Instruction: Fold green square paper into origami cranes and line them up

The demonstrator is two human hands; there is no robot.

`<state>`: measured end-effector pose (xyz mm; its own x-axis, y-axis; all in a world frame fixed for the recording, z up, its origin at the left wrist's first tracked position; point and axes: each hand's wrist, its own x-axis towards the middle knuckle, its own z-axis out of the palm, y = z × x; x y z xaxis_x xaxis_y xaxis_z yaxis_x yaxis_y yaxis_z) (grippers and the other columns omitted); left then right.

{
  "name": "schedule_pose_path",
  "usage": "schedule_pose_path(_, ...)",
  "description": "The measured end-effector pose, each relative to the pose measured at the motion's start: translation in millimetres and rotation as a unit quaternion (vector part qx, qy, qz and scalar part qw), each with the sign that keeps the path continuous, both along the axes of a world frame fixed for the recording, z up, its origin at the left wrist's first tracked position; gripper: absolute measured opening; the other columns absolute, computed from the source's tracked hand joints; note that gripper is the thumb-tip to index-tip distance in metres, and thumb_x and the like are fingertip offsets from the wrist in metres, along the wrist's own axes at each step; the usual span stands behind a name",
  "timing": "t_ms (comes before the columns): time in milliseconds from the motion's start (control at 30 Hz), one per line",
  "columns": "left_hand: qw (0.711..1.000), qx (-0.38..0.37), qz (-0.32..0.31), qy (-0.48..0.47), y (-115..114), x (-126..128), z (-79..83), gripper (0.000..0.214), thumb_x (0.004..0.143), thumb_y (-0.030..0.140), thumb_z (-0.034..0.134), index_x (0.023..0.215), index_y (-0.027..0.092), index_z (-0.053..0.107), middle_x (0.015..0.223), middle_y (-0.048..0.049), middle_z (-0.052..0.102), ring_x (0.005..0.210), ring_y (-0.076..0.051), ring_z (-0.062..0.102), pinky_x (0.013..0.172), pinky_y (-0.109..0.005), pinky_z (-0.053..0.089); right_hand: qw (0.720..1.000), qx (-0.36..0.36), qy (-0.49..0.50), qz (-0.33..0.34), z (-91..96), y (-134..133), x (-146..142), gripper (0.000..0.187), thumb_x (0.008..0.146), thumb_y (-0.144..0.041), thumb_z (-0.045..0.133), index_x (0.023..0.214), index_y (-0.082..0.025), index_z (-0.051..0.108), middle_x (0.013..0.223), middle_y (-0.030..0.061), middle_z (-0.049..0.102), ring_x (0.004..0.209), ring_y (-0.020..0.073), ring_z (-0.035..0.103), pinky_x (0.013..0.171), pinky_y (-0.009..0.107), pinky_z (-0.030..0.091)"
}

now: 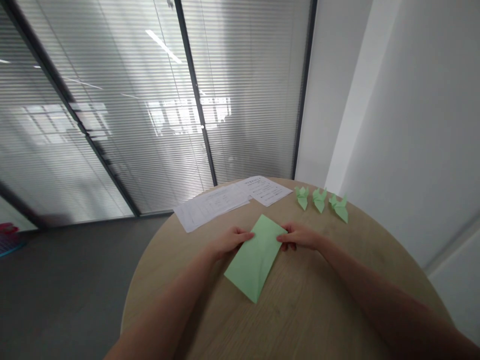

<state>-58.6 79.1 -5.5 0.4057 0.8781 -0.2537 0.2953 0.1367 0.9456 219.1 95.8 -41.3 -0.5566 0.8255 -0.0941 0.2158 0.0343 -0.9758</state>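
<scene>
A light green sheet of paper (pixel 257 260), rectangular in outline, is held slantwise just over the wooden table. Faint crease lines run through its lower part. My left hand (pixel 233 240) grips its left edge, thumb on top and fingers underneath. On the opposite edge, near the upper right corner, my right hand (pixel 296 237) pinches the paper between thumb and curled fingers. The fingers beneath the sheet are partly hidden.
The round wooden table (pixel 300 305) has printed white papers (pixel 217 202) at its far side. Three green folded paper figures (pixel 319 200) stand at the far right. Behind are a glass partition with blinds (pixel 255 100) and a white wall (pixel 420 125). A red and blue basket (pixel 9 240) sits at far left.
</scene>
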Motion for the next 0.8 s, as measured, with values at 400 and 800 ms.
schedule_pose_path(400, 0.999, -0.012, 0.037, -0.014, 1.4, 6.6, -8.3, 0.047, 0.061, 0.055, 0.084, 0.078, 0.012, 0.077, 0.075, -0.0105, 0.076, 0.062, -0.021, 0.067, 0.054, -0.028, 0.045, 0.996, 0.02, 0.014, -0.086, -0.3, -1.7, -4.3, 0.04, 0.081, -0.056, 0.07, 0.081, -0.016, 0.069, 0.061, 0.0018, 0.068, 0.044, 0.0096, 0.054, 0.04, 0.019, 0.041)
schedule_pose_path(800, 0.989, 0.047, 0.136, -0.032, 8.9, 14.1, -21.3, 0.042, 0.066, 0.054, 0.081, 0.073, 0.013, 0.072, 0.065, -0.0059, 0.069, 0.055, -0.017, 0.058, 0.052, -0.028, 0.037, 0.986, 0.004, 0.047, -0.162, -0.9, 0.5, -14.1, 0.035, 0.08, -0.051, 0.073, 0.074, -0.019, 0.063, 0.08, 0.0071, 0.073, 0.058, 0.0137, 0.065, 0.037, 0.019, 0.043)
